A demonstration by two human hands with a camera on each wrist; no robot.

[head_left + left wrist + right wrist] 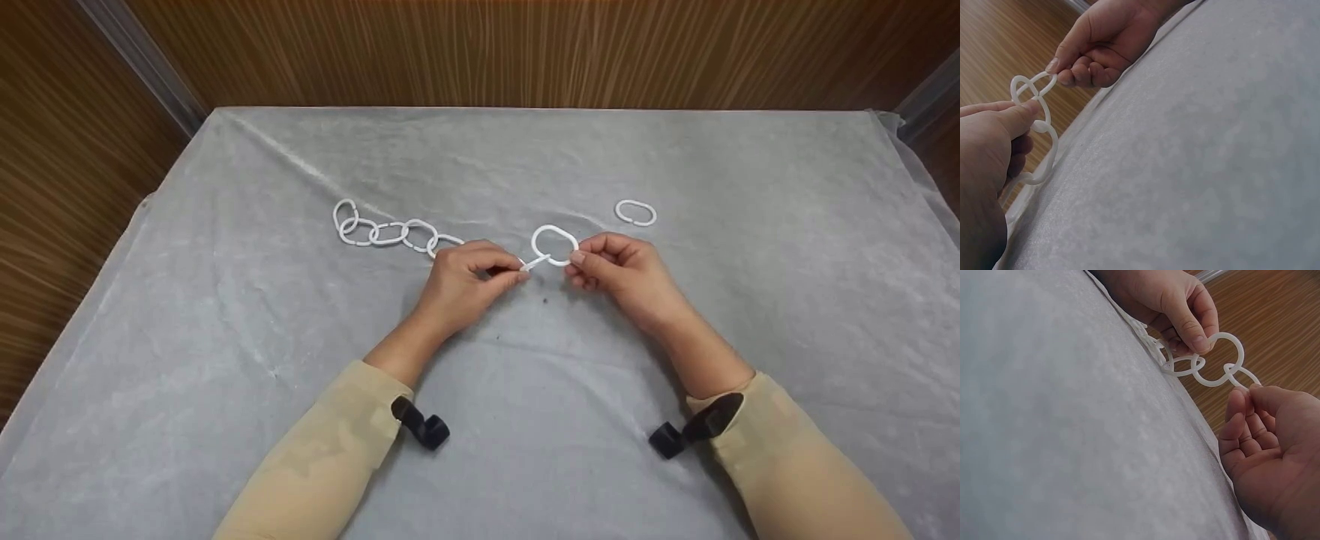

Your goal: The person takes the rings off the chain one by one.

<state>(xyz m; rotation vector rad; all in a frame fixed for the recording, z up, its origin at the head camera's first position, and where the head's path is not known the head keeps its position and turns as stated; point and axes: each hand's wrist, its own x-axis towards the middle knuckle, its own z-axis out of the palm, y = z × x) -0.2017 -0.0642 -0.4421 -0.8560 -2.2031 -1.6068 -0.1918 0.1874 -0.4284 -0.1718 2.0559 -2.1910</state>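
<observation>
Sleeves (pixel 315 450) of tan cloth enter at the lower edge of the head view and slant inward, each with a black device (pixel 422 425) near the cuff. Left hand (pixel 472 281) and right hand (pixel 630 277) are near each other but apart. The left hand, its back upward and fingers bent, pinches a white link (pixel 535 263) between thumb and forefinger; the right hand pinches the end link (pixel 555 227) by its right side, its other fingers curled beneath. The two links are joined between the hands. From the left hand, a chain (pixel 390 234) of similar links runs leftward over the grey cloth (pixel 225 337), partly hidden by that hand.

Only the head view shows the far end of the chain and a loose link (pixel 635 213), which lies beyond the right hand, well apart from the chain. Right wrist view: the right hand is seen from the palm side, and the crossing of the two held links is plain. Left wrist view: a portion of chain curves downward below the left thumb. Brown wood-grain panelling (pixel 525 52) forms the background in all three views.
</observation>
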